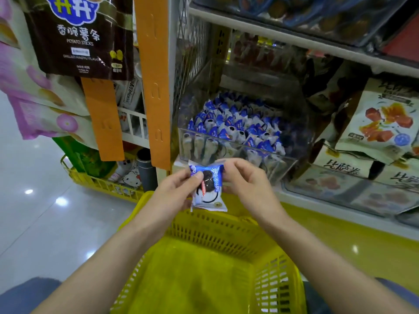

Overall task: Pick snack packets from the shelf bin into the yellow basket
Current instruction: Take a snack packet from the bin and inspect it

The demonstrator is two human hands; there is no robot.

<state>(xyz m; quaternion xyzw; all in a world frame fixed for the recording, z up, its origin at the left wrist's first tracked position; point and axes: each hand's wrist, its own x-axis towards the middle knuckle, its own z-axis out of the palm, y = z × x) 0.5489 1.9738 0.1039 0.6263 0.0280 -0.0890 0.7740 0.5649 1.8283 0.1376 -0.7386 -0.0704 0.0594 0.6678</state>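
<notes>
A blue-and-white snack packet (209, 188) with a dark biscuit printed on it hangs upright above the far rim of the yellow basket (217, 232). My left hand (175, 190) pinches its upper left edge and my right hand (246, 181) pinches its upper right edge. Behind them, a clear shelf bin (238, 148) holds several more of the same blue packets (233, 123). The basket sits below my forearms, and I see nothing inside it.
Orange hanging strips (156, 87) and a brown potato-stick bag (84, 37) hang at left. Larger pale snack bags (383, 123) fill the shelf to the right. A second yellow basket (99, 183) with goods sits on the glossy floor at left.
</notes>
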